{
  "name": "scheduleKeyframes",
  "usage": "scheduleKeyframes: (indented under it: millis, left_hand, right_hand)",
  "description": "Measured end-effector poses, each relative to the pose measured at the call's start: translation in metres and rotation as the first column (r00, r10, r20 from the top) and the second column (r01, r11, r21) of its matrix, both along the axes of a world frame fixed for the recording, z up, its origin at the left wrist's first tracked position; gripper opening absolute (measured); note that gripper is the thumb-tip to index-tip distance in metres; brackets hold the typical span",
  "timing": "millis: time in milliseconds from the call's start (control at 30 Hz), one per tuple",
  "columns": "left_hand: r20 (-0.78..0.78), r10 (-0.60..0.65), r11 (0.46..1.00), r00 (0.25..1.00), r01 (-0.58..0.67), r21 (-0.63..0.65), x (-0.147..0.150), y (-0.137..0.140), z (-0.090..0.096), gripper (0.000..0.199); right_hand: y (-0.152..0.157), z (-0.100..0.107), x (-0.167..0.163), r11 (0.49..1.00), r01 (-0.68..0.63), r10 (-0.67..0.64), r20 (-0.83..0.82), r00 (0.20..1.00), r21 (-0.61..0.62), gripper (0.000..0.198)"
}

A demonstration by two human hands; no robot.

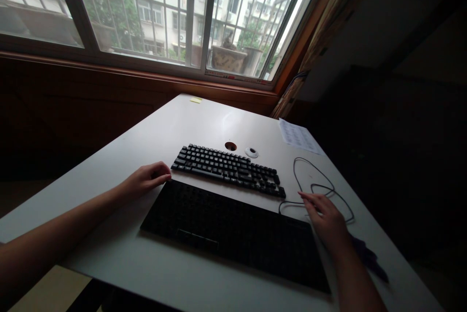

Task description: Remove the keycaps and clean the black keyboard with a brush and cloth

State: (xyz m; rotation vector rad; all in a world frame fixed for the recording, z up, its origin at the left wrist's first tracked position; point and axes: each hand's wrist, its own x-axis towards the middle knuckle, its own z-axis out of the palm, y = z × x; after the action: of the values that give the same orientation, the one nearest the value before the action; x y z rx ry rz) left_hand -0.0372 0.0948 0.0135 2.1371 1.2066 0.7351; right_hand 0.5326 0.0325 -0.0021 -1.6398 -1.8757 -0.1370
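Note:
A black keyboard base (233, 234) lies flat on the white table, its surface too dark to make out well apart from a long bar outline near its front edge. Behind it, black keycaps (226, 168) are laid out in keyboard order, with white gaps showing among them. My left hand (151, 175) is beside the base's far left corner, thumb and forefinger pinched together; anything between them is hidden. My right hand (323, 212) hovers or rests by the far right corner, fingers stretched and thumb apart, close to a thin black cable (292, 202) that runs from the base.
The white table (109, 253) holds a round hole (230, 146), a white grommet ring (251, 152), a printed sheet (297, 136) and a yellow sticky note (196, 100). Dark purple cloth (368, 258) lies beyond my right wrist. A barred window (164, 15) is ahead.

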Motion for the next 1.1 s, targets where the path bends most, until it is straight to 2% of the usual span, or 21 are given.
scheduleKeyframes:
  millis: [233, 467, 767, 1100]
  left_hand:
    - [0.001, 0.001, 0.999, 1.000, -0.001, -0.038, -0.003, 0.003, -0.008, 0.035]
    - [0.005, -0.016, 1.000, 1.000, 0.016, -0.001, -0.001, 0.003, -0.009, 0.034]
    - [-0.021, -0.034, 0.999, 0.999, 0.034, 0.021, -0.002, 0.003, -0.012, 0.033]
    - [-0.036, -0.044, 0.998, 0.998, 0.045, 0.032, -0.002, 0.003, -0.010, 0.033]
  right_hand:
    - [-0.001, 0.001, -0.002, 1.000, 0.009, -0.009, -0.016, 1.000, -0.009, 0.030]
    - [0.000, -0.002, 0.003, 0.998, 0.007, -0.008, -0.031, 0.999, -0.055, 0.029]
    - [0.004, -0.012, 0.008, 0.995, 0.023, -0.014, 0.102, 0.995, -0.093, 0.034]
    - [0.004, -0.011, 0.004, 0.991, 0.026, -0.010, 0.121, 0.993, -0.128, 0.034]
